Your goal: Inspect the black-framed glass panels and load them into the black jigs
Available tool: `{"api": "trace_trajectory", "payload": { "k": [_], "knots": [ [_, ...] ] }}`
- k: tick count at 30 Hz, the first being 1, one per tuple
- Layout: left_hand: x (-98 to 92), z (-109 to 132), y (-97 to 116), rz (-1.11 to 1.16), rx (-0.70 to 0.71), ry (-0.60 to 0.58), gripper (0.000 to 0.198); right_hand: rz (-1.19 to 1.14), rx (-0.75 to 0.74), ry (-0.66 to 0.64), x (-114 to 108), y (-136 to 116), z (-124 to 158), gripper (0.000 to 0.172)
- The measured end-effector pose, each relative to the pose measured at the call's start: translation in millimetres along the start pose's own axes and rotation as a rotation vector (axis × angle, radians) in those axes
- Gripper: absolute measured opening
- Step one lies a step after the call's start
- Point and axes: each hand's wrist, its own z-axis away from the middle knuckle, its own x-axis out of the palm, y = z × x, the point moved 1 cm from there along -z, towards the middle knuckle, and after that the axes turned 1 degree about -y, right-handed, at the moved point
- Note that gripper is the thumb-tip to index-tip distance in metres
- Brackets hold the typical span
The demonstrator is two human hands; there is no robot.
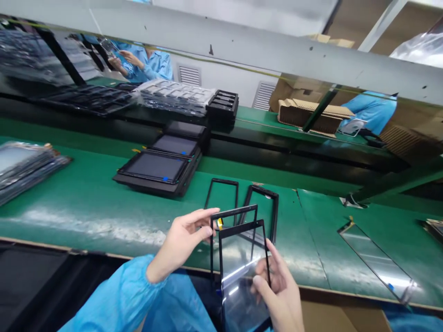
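My left hand point(183, 240) pinches the upper left corner of a thin black frame point(235, 211), held upright over the bench's front edge. In front of that frame is a clear glass panel with a black border point(238, 263), gripped at its right side by my right hand point(277, 286). Fingers of the right hand show through the glass. A small yellow tab point(220, 223) sits by the left fingertips. Behind the held pieces, a black frame point(224, 181) and a thicker black frame point(275, 212) lie on the green bench; the held pieces partly cover both.
Black trays with dark screens point(152, 168) stand at centre left. Wrapped panels point(27, 166) are stacked at far left. Another glass panel point(377, 258) lies on the right. A shelf carries plastic-wrapped trays point(176, 97) and cardboard dividers point(308, 113). A person in blue point(152, 62) works beyond it.
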Motion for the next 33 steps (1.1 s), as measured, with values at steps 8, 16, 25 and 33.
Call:
{"api": "trace_trajectory", "payload": {
  "k": [8, 16, 25, 33],
  "knots": [
    [4.6, 11, 15, -0.077, 0.153, 0.04, 0.038, -0.036, -0.002, -0.046, 7, -3, 1, 0.078],
    [3.6, 16, 10, 0.004, 0.046, -0.021, 0.035, 0.051, -0.124, 0.024, 9, 0, 4, 0.07],
    [4.4, 15, 2, 0.149, -0.07, -0.045, 0.041, 0.102, -0.112, 0.012, 12, 6, 4, 0.076],
    [3.9, 16, -5, 0.2, -0.163, -0.034, 0.047, 0.116, -0.059, -0.013, 15, 0, 4, 0.075]
  ]
}}
